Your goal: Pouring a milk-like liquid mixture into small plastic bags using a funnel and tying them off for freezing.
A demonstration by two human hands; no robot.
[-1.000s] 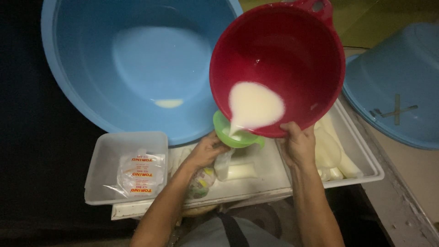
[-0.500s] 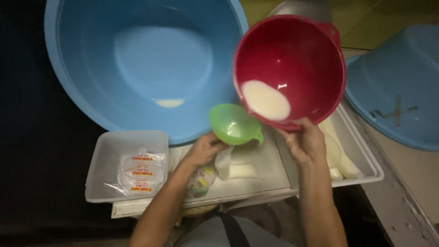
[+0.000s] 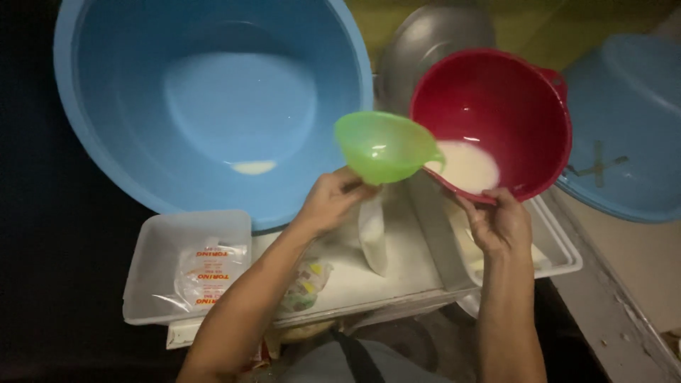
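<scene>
The left hand point(image 3: 332, 202) was closed around the stem of a green funnel point(image 3: 383, 145), holding it tilted above a small plastic bag of white liquid point(image 3: 373, 237) that hung just beneath the fingers. The right hand point(image 3: 502, 223) gripped the near rim of a red bowl point(image 3: 496, 117), thumb over the edge, and the bowl leaned toward the person with a pool of white liquid point(image 3: 464, 167) gathered at its low side, close to the funnel's lip. Beneath both hands lay a shallow white tray point(image 3: 397, 273), and filled bags of the same pale liquid rested in it under the red bowl. To the left of that sat a clear plastic container point(image 3: 152, 266) holding a packet of flat plastic bags with orange print point(image 3: 209, 273). Behind the trays stood a large blue basin point(image 3: 213, 99), tipped up so that its inside faced the camera, with a small puddle of white liquid low on its wall. A second blue basin point(image 3: 628, 120) sat at the right on a pale, worn surface point(image 3: 617, 305), and a grey metal pot point(image 3: 433, 42) showed behind the red bowl. The left side of the room was dark, and a yellowish floor point(image 3: 539, 21) ran along the top.
</scene>
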